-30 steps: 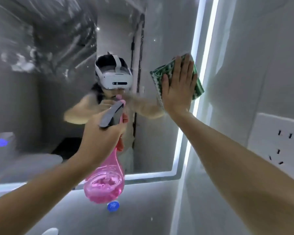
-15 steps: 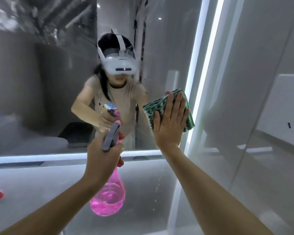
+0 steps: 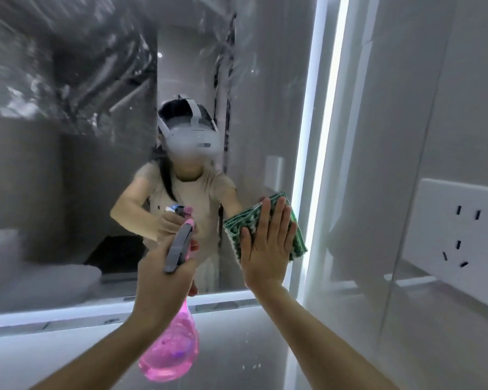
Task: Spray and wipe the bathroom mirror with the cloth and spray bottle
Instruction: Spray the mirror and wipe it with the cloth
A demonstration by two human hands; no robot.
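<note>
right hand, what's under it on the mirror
A folded green and white cloth, pressed flat against the mirror by the right hand. Its edges show around the fingers; the glass beneath is covered.

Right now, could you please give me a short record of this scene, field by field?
left hand: grips the spray bottle, nozzle toward the mirror
right hand: flat, fingers straight, presses the cloth on the glass
cloth: green and white, folded, near the mirror's lit right edge
mirror: streaky across its upper part
wall socket: right of the mirror
</note>
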